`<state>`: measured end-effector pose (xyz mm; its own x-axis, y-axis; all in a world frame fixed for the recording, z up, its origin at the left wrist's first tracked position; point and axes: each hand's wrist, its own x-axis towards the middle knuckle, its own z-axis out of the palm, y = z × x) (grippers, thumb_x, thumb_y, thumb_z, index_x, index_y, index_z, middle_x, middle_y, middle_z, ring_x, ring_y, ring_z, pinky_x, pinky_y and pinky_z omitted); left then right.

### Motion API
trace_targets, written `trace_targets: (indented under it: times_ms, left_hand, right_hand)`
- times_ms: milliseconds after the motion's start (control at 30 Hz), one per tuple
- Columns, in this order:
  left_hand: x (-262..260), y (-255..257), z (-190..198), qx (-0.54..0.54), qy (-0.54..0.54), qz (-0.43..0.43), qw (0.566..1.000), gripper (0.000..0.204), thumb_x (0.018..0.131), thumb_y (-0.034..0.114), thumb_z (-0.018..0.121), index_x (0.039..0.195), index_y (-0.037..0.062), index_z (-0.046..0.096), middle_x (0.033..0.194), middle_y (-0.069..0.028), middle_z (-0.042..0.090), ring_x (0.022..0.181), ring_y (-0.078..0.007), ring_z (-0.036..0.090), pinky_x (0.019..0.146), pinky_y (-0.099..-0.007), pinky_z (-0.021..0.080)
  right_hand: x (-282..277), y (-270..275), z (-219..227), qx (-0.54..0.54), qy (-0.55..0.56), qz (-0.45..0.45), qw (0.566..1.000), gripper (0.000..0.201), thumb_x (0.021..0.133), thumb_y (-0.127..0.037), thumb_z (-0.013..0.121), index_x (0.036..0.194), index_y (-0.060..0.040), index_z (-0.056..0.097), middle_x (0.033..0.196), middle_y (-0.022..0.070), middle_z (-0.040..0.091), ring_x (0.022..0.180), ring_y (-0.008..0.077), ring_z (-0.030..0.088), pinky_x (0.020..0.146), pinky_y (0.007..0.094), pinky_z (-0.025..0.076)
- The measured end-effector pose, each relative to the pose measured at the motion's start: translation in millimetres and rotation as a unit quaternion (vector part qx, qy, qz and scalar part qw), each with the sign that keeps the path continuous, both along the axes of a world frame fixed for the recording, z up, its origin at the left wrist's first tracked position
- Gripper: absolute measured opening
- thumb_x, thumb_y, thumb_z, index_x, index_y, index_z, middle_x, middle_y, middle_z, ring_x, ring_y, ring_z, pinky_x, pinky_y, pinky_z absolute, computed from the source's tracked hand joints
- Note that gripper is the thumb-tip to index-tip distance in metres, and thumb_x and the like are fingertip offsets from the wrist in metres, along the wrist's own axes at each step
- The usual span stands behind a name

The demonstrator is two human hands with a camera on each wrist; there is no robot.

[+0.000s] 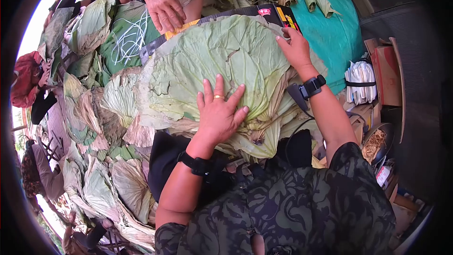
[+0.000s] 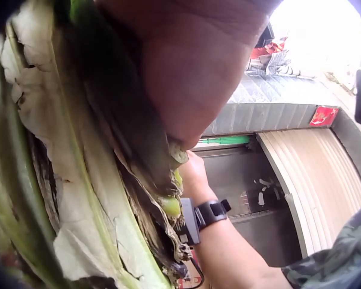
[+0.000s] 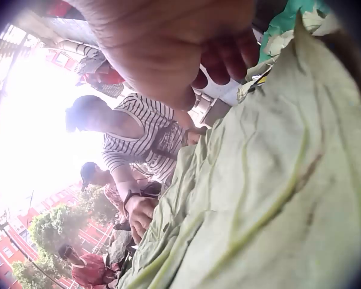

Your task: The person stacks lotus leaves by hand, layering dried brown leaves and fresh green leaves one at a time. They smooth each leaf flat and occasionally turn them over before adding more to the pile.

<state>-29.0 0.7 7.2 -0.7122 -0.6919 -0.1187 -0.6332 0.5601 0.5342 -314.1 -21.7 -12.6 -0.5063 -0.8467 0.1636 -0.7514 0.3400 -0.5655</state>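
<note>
A broad stack of pale green dried lotus leaves [image 1: 188,71] lies in front of me, its top leaf creased and torn in places. My left hand [image 1: 219,113] rests on the near middle of it with fingers spread, a ring on one finger. At the upper right rim is my right hand [image 1: 296,49], fingertips right at the leaf edge. The right wrist view has this hand [image 3: 174,48] over the leaf surface [image 3: 259,168], its fingers loosely bent. In the left wrist view, folded leaf layers and stem ends [image 2: 171,208] show beneath the hand.
Another person's hand [image 1: 165,7] is at the far rim, by a black and yellow carton [image 1: 264,10]. White ties [image 1: 130,40] lie to the left, among more dried leaves [image 1: 118,97]. Teal sheeting [image 1: 325,33], bundled papers [image 1: 361,82] and cardboard boxes [image 1: 387,75] are at right.
</note>
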Motion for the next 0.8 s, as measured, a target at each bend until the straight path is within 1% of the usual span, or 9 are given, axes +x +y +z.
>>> trace_targets:
  times_ms: [33,100,200,367,433,533,600,667,800]
  left_hand:
    - [0,0,0,0.001,-0.001,-0.001,1.0,0.052,0.085,0.046,0.048,0.132,0.0262,0.043,0.143,-0.0258,0.018,0.13,-0.0505,0.011,0.101,-0.0599,0.014]
    - [0,-1,0,0.01,-0.005,-0.008,1.0,0.051,0.085,0.046,0.048,0.133,0.0263,0.042,0.144,-0.0252,0.017,0.131,-0.0495,0.01,0.102,-0.0588,0.013]
    - [0,-2,0,0.012,-0.014,-0.01,1.0,0.051,0.086,0.045,0.047,0.133,0.0263,0.041,0.144,-0.0242,0.017,0.132,-0.0479,0.009,0.102,-0.0574,0.013]
    - [1,-3,-1,0.018,-0.013,-0.006,1.0,0.051,0.087,0.046,0.046,0.133,0.0263,0.041,0.144,-0.024,0.017,0.132,-0.048,0.01,0.103,-0.0571,0.012]
    - [2,-4,-1,0.023,-0.01,-0.005,1.0,0.051,0.087,0.046,0.046,0.133,0.0263,0.041,0.144,-0.0241,0.017,0.132,-0.0481,0.01,0.103,-0.0571,0.012]
    - [2,-4,-1,0.031,-0.011,-0.004,0.999,0.052,0.086,0.048,0.046,0.134,0.0262,0.041,0.144,-0.0246,0.018,0.132,-0.0484,0.01,0.103,-0.0571,0.012]
    - [2,-4,-1,0.023,0.013,0.003,1.0,0.055,0.083,0.048,0.05,0.133,0.0243,0.042,0.141,-0.0279,0.022,0.13,-0.0503,0.013,0.102,-0.0584,0.013]
    - [2,-4,-3,0.025,0.011,0.001,1.0,0.058,0.082,0.05,0.051,0.133,0.0241,0.042,0.141,-0.0279,0.022,0.13,-0.0502,0.013,0.102,-0.0584,0.013]
    - [2,-6,-3,0.03,0.001,-0.004,1.0,0.064,0.078,0.053,0.055,0.134,0.024,0.041,0.141,-0.0281,0.021,0.13,-0.0504,0.012,0.102,-0.0587,0.013]
  right_hand:
    - [0,16,-1,0.003,0.003,-0.008,1.0,0.033,0.075,-0.026,0.064,0.101,-0.0058,0.059,0.095,0.0126,0.061,0.088,0.0296,0.058,0.076,0.0388,0.047]
    - [2,39,-1,0.038,0.02,0.019,0.999,0.034,0.074,-0.025,0.064,0.102,-0.0062,0.059,0.096,0.0136,0.061,0.087,0.0311,0.059,0.075,0.0398,0.047]
    - [7,49,-4,0.037,0.071,0.034,0.996,0.033,0.074,-0.024,0.064,0.102,-0.0065,0.059,0.097,0.0147,0.061,0.089,0.0325,0.058,0.075,0.0405,0.047]
    - [5,48,-5,-0.033,0.055,0.014,0.998,0.02,0.074,-0.021,0.061,0.091,-0.0097,0.063,0.085,0.0133,0.063,0.08,0.0336,0.059,0.07,0.0417,0.047]
    - [2,56,3,0.012,0.078,-0.011,0.997,0.015,0.075,-0.021,0.059,0.086,-0.0107,0.063,0.079,0.013,0.063,0.075,0.0344,0.059,0.065,0.0434,0.047]
    - [1,70,8,0.063,0.125,-0.046,0.989,0.014,0.076,-0.02,0.057,0.085,-0.0106,0.063,0.078,0.0127,0.063,0.073,0.0349,0.059,0.063,0.0442,0.046]
    - [-5,81,4,0.054,0.114,-0.042,0.991,0.016,0.075,-0.019,0.056,0.087,-0.0103,0.063,0.077,0.0133,0.063,0.073,0.0349,0.059,0.063,0.044,0.046]
    - [-8,91,-3,0.052,0.057,-0.099,0.992,0.018,0.073,-0.018,0.056,0.088,-0.0102,0.063,0.072,0.0136,0.062,0.07,0.0337,0.06,0.061,0.0428,0.046]
    - [-4,120,-6,0.068,0.012,-0.119,0.991,0.021,0.071,-0.016,0.056,0.09,-0.0098,0.063,0.068,0.0135,0.061,0.066,0.0322,0.06,0.059,0.0412,0.046]
